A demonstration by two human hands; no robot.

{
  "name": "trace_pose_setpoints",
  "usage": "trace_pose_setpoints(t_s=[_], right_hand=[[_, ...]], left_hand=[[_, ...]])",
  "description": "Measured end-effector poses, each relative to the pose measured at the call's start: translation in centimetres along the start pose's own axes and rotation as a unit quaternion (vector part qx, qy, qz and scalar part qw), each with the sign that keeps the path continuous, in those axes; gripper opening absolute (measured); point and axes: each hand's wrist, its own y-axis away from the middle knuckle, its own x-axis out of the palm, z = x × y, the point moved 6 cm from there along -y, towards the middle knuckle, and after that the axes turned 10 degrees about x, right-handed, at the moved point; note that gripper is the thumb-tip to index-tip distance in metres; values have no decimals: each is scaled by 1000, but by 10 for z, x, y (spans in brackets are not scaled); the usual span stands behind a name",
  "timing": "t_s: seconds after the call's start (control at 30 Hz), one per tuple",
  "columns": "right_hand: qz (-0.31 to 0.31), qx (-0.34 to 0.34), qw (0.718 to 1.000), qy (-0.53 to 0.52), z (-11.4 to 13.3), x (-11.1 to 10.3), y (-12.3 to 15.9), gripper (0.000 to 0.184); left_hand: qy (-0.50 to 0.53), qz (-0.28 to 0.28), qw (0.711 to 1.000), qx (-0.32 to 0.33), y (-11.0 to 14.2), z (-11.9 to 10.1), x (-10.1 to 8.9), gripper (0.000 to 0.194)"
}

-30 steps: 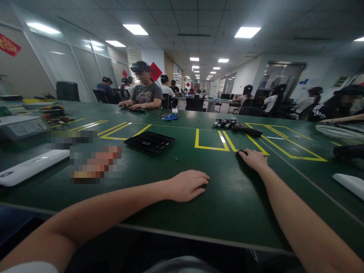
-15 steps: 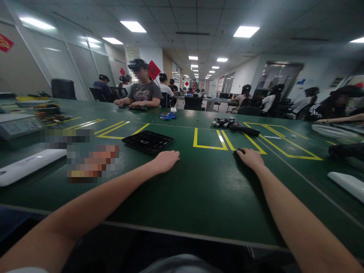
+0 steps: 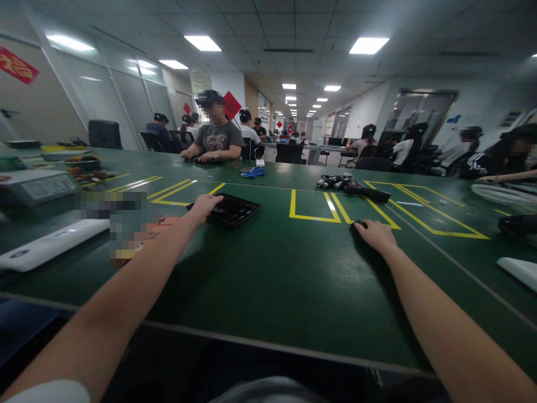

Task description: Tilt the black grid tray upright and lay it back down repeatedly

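A flat, square black tray [image 3: 238,211] with several small compartments lies on the green table. My left hand [image 3: 205,207] is over its left side, fingers close together and pointing down into it; what they hold, if anything, is too small to see. Further right, my right hand [image 3: 377,236] rests low at the table beside a yellow tape outline. Its fingers are closed on a small black object [image 3: 359,224], mostly hidden by the hand, its kind unclear.
Black cylindrical parts [image 3: 333,181] and a dark rod [image 3: 369,193] lie beyond my right hand. On the left are a white elongated case [image 3: 59,242], an orange box [image 3: 146,238] and a scale-like device [image 3: 37,187]. A co-worker [image 3: 218,137] sits opposite.
My left hand has moved left and away from me, from in front of the tray's right side to over its left part. The right hand stays at the same spot with the black object.
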Motion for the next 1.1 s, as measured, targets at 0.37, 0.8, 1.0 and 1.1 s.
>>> trace_pose_setpoints(t_s=[0.37, 0.8, 1.0, 1.1], right_hand=[[-9, -9, 1000, 28, 5, -9, 11, 54], [81, -188, 950, -235, 83, -15, 50, 42], [222, -312, 798, -464, 141, -12, 107, 47], [233, -368, 756, -489, 152, -8, 124, 41]], left_hand=[[-491, 176, 846, 111, -20, 11, 26, 51], [-284, 159, 928, 179, 28, -24, 54, 28], [-16, 209, 940, 270, 98, -67, 110, 26], [9, 246, 927, 283, 120, -72, 121, 29]])
